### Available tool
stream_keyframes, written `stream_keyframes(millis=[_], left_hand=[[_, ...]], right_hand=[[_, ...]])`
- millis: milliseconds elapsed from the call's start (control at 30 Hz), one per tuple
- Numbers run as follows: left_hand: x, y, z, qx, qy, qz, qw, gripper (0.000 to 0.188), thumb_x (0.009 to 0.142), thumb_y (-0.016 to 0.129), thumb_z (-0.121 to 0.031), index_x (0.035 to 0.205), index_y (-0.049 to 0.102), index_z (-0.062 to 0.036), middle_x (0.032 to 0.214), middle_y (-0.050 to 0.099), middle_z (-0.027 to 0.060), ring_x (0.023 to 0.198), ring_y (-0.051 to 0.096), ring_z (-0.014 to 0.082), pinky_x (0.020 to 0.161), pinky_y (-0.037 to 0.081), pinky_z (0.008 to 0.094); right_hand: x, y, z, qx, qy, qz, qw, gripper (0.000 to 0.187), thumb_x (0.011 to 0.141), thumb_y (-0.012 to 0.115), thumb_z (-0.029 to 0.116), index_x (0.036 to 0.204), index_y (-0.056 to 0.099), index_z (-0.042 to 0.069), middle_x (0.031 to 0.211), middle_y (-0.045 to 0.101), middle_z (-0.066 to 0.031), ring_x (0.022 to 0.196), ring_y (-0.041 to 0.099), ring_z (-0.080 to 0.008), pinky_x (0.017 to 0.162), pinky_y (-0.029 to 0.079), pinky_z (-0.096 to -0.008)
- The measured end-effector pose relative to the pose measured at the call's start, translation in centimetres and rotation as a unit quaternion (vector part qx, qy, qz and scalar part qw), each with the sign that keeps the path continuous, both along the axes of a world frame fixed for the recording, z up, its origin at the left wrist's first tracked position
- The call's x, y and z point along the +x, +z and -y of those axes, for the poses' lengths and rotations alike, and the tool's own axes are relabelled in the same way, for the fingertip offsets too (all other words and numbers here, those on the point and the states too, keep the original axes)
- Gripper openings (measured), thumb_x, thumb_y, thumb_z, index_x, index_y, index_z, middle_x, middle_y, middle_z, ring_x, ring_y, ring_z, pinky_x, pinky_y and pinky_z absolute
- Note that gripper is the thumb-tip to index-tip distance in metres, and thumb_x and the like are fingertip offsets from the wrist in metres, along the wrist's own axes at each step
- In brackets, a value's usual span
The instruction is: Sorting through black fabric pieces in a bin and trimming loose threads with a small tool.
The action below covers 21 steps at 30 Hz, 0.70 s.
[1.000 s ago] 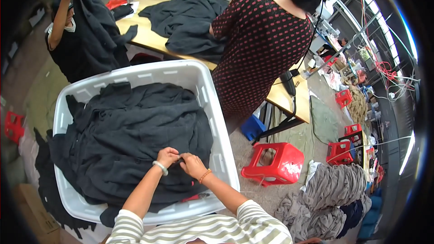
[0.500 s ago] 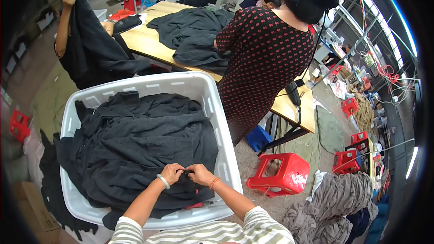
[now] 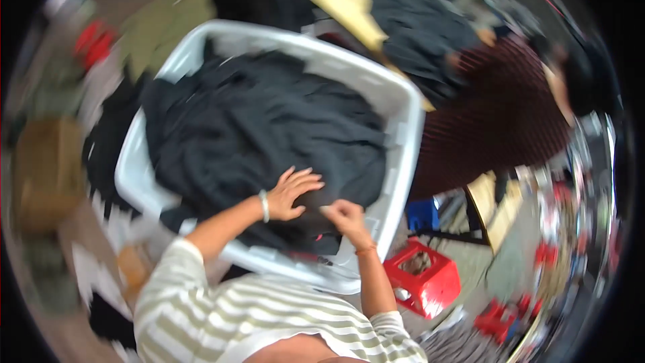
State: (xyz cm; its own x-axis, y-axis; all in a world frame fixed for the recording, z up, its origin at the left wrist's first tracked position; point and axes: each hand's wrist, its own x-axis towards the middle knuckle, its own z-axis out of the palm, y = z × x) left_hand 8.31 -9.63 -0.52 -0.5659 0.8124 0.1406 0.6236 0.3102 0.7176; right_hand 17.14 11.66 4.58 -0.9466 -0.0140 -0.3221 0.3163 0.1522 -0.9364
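A pile of black garments (image 3: 262, 128) fills a large white plastic tub (image 3: 403, 121). My left hand (image 3: 292, 191), a light bracelet at its wrist, lies flat on the black cloth near the tub's close edge with fingers spread. My right hand (image 3: 342, 218), an orange band at its wrist, is closed and pinches the black cloth just beside the left hand. The picture is blurred by motion, so the exact grip is hard to read.
A person in a dark red dotted dress (image 3: 497, 114) stands right of the tub at a yellow table (image 3: 349, 0) bearing more black garments. A red plastic stool (image 3: 423, 279) stands on the floor near my right arm. A brown box (image 3: 47, 168) sits at left.
The view has swung and tilted, so the tub now appears turned. My left hand has opened flat on the cloth; my hands have drawn slightly apart.
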Motion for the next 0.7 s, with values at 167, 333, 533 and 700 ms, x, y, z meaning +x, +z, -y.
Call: stream_keyframes(millis=[167,333,533,700], left_hand=[[-0.4,2.2,4.8,-0.136,0.123,-0.031,0.983,0.087,0.065,0.074,-0.017,0.143,0.036,-0.0155,0.140,0.043,0.0139,0.139,0.026,0.0335,0.110,0.010,0.0591],[-0.8,2.6,5.2,0.022,0.134,0.325,0.936,0.030,0.075,0.074,-0.017,0.102,0.068,-0.0060,0.097,0.068,0.0115,0.093,0.064,0.0231,0.085,0.048,0.0322],[-1.2,13.8,15.4,0.241,0.263,0.470,0.807,0.036,0.075,0.076,-0.020,0.109,0.069,-0.0099,0.113,0.061,0.0200,0.108,0.057,0.0298,0.095,0.043,0.0342],[-9.8,18.5,36.4,-0.100,0.216,-0.116,0.964,0.034,0.090,0.051,-0.016,0.120,0.060,-0.0029,0.110,0.066,0.0145,0.101,0.064,0.0266,0.086,0.050,0.0313]], right_hand=[[2.1,9.8,0.7,-0.100,0.109,-0.137,0.980,0.023,0.057,0.058,0.010,0.055,0.035,0.007,0.057,0.036,0.0024,0.053,0.033,-0.0103,0.049,0.024,-0.0273],[-0.2,9.8,-0.8,-0.342,0.100,-0.194,0.914,0.046,0.082,0.073,0.042,0.067,0.045,0.008,0.063,0.057,-0.0044,0.056,0.052,-0.0155,0.056,0.045,-0.0293],[-6.8,8.7,2.7,-0.091,-0.095,-0.118,0.984,0.020,0.095,0.058,0.015,0.111,0.062,0.003,0.080,0.060,0.0006,0.059,0.047,-0.0006,0.049,0.036,-0.0146],[-9.5,7.1,9.0,0.016,-0.045,-0.052,0.998,0.024,0.094,0.061,0.015,0.114,0.061,0.002,0.087,0.064,-0.0033,0.065,0.055,-0.0049,0.055,0.045,-0.0176]])
